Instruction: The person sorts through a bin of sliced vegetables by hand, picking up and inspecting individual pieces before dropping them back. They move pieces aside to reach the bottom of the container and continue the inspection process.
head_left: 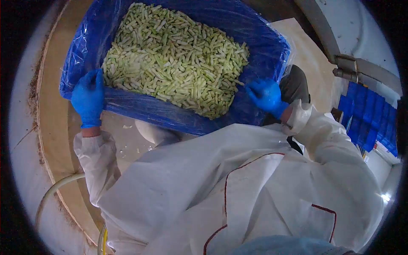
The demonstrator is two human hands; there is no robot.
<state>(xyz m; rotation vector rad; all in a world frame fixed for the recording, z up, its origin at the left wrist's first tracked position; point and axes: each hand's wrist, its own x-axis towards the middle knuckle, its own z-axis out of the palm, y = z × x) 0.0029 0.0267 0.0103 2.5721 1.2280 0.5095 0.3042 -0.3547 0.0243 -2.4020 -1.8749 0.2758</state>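
Note:
A blue crate lined with clear plastic film holds a broad layer of pale green cut vegetable sticks. My left hand, in a blue glove, is at the crate's near left corner, its fingers closed on the edge of the plastic liner. Over the near right part of the crate is my right hand, also gloved in blue. Its fingers are curled together close to the outermost sticks; what they pinch, if anything, is hidden.
Blue slatted stacked items stand at the right. A pale hose curves along the lower left, beside a tan curved ledge. Small scraps lie on the wet floor below the crate. My white coat fills the near side.

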